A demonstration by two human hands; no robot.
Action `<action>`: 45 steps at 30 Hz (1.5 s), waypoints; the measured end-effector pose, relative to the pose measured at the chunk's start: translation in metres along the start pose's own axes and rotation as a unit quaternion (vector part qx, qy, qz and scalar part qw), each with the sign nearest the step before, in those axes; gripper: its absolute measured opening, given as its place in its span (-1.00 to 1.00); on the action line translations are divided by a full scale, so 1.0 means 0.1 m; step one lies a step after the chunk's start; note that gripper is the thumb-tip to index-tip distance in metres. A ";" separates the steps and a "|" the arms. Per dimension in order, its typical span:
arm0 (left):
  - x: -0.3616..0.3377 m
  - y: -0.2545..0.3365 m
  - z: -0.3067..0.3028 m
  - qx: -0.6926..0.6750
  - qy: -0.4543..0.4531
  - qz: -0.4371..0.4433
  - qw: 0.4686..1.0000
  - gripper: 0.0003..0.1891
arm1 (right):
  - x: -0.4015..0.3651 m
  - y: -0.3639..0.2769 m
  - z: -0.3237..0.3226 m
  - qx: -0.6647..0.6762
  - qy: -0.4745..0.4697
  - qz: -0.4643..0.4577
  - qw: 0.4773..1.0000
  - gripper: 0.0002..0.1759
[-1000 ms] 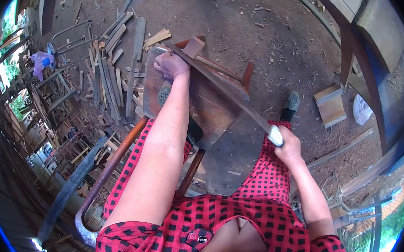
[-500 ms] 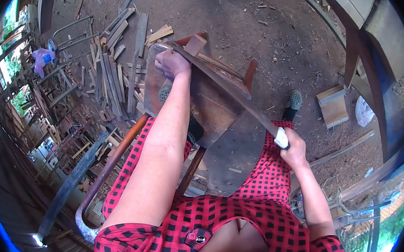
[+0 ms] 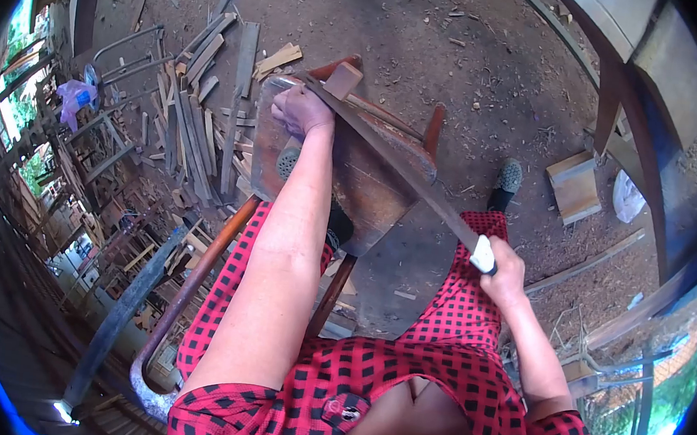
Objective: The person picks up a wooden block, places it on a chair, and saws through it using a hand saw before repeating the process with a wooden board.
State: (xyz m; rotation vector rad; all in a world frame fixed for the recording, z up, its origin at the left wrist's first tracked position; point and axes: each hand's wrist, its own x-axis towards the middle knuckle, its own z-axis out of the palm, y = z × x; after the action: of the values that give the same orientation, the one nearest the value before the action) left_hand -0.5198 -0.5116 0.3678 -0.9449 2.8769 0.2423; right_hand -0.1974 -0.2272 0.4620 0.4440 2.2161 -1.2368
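A hand saw [image 3: 403,166] runs diagonally over a worn wooden chair [image 3: 366,207], its white handle at the lower right end. My right hand [image 3: 503,271] is wrapped round that handle. Near the far end of the blade, my left hand [image 3: 301,112] is closed and presses down by a wooden block [image 3: 344,80], which sticks out past the blade. The palm side of this hand is hidden, so whether its fingers grip the wood is unclear. A foot in a dotted shoe [image 3: 287,162] rests on the chair seat, beneath my left forearm.
Scrap wood strips [image 3: 194,134] lie piled left of the chair, near metal frames and a purple plastic bag [image 3: 75,101]. A wooden box-like piece [image 3: 573,187] and a clear bag [image 3: 628,195] are on the ground at right. A curved metal armrest [image 3: 183,311] stands by my left leg.
The saw and my right hand have shifted slightly down and toward the left. The chair, the block and my left hand appear a little further right in view.
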 end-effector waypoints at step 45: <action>0.06 -0.01 0.07 0.004 0.020 -0.014 1.000 -0.55 | 0.15 0.00 0.21 0.017 0.035 -0.037 0.999 -0.57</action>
State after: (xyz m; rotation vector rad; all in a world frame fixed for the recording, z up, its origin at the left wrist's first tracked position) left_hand -0.5240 -0.5146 0.3603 -0.9991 2.8959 0.2129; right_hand -0.2027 -0.2444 0.4441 0.4276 2.2923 -1.3187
